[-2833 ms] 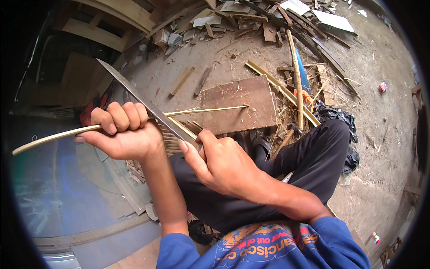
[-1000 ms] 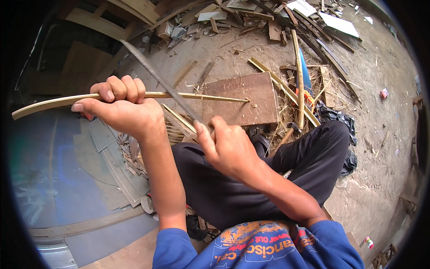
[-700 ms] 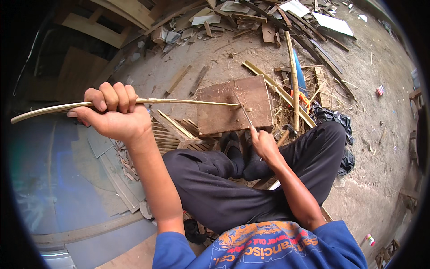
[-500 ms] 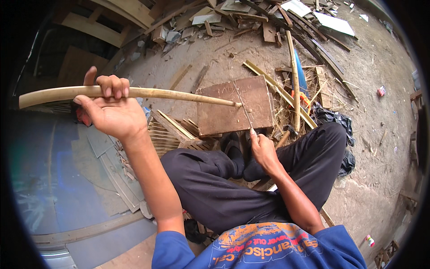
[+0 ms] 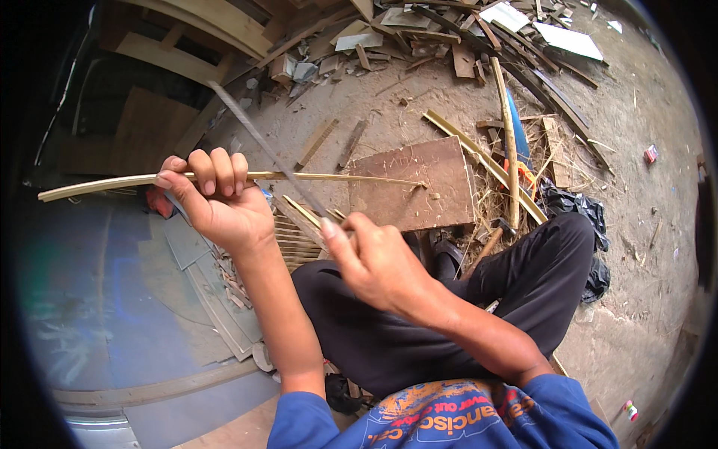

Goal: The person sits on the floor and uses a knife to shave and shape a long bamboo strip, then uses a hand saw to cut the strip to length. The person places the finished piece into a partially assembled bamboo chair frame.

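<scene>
My left hand [image 5: 224, 206] is closed around a long, slightly curved bamboo strip [image 5: 314, 177], held crosswise. The strip's right end rests on a brown wooden block [image 5: 389, 206], and its left end sticks out past my hand. In my closed right hand [image 5: 381, 262] is a long, narrow grey blade [image 5: 254, 127], pointing up and to the left. Just right of my left hand, the blade crosses the strip. Whether its edge touches the strip I cannot tell. Most of the blade's handle is hidden in my fingers.
Right of the block lie split bamboo pieces [image 5: 505, 135], shavings, a hammer [image 5: 493, 236] and a black plastic bag [image 5: 576, 209]. Slatted sticks [image 5: 295, 243] stand near my left knee. Scrap wood [image 5: 419, 37] is heaped at the back. Flat sheets [image 5: 142, 284] lie at the left.
My right hand has swung left and up from the block with the blade, which now crosses the strip near my left hand. The strip has turned, showing a narrower side.
</scene>
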Action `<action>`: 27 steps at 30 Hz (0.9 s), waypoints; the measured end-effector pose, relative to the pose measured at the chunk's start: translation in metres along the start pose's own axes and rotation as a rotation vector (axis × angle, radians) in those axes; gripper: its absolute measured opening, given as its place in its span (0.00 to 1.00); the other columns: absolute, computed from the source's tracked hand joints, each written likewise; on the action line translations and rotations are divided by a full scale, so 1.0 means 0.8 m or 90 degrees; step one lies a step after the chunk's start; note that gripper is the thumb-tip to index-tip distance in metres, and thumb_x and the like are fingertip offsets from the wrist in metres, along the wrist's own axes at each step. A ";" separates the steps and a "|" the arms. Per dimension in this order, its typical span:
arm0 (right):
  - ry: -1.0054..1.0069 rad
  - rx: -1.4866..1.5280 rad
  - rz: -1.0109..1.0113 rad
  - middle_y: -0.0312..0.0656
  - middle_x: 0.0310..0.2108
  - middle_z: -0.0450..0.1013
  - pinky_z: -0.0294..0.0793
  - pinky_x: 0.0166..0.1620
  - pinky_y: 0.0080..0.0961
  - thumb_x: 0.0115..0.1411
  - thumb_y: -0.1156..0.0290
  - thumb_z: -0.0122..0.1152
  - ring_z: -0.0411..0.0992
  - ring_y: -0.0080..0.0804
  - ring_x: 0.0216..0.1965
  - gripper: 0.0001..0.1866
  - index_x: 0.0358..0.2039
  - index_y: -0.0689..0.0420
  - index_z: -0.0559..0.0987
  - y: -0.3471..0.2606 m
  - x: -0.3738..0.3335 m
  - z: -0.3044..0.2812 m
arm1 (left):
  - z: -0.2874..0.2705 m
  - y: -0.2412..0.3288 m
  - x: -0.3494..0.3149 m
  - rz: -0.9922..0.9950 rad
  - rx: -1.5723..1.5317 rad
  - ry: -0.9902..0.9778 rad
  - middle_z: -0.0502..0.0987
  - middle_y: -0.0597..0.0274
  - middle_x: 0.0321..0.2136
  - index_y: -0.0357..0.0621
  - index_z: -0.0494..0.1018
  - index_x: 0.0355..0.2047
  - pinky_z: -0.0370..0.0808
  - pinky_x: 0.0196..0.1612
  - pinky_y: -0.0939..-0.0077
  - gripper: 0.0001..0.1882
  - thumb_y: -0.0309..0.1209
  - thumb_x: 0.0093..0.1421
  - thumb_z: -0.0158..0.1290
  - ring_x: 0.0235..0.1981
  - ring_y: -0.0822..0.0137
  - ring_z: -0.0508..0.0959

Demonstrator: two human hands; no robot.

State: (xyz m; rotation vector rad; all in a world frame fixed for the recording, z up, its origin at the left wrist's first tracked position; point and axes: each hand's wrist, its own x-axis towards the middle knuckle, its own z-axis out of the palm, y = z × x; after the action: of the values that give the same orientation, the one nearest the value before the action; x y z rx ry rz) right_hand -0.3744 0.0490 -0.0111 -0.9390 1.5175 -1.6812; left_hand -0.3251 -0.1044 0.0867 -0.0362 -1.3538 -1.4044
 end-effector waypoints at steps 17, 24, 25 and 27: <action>0.017 -0.106 -0.047 0.62 0.17 0.73 0.75 0.29 0.55 0.69 0.52 0.53 0.76 0.66 0.25 0.27 0.28 0.68 0.72 -0.023 -0.001 -0.004 | 0.025 0.004 -0.021 0.020 0.048 -0.003 0.51 0.74 0.20 0.52 0.65 0.36 0.49 0.22 0.81 0.16 0.49 0.70 0.51 0.19 0.78 0.49; 0.022 -0.111 -0.075 0.64 0.18 0.73 0.76 0.29 0.55 0.69 0.51 0.53 0.76 0.68 0.26 0.28 0.28 0.69 0.73 -0.025 -0.010 -0.014 | 0.031 0.000 -0.023 0.032 0.078 -0.005 0.50 0.75 0.18 0.54 0.64 0.35 0.46 0.19 0.81 0.18 0.52 0.71 0.47 0.17 0.78 0.47; 0.026 -0.125 -0.052 0.64 0.18 0.73 0.76 0.29 0.56 0.69 0.51 0.53 0.76 0.67 0.26 0.28 0.29 0.69 0.73 -0.020 -0.008 -0.015 | 0.032 0.001 -0.023 0.031 0.075 -0.007 0.50 0.75 0.17 0.54 0.64 0.35 0.46 0.19 0.81 0.18 0.52 0.71 0.47 0.17 0.78 0.47; 0.034 -0.154 -0.011 0.63 0.18 0.74 0.76 0.29 0.56 0.69 0.51 0.53 0.76 0.67 0.25 0.27 0.29 0.69 0.72 -0.009 -0.001 -0.017 | 0.035 0.002 -0.023 0.034 0.070 -0.012 0.50 0.75 0.17 0.54 0.65 0.35 0.45 0.19 0.81 0.18 0.52 0.71 0.47 0.16 0.78 0.46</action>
State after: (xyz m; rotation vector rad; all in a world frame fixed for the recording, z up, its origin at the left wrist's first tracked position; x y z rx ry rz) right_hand -0.3860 0.0569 -0.0049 -1.0400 1.7824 -1.5702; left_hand -0.3345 -0.0722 0.0849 -0.0120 -1.4332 -1.2866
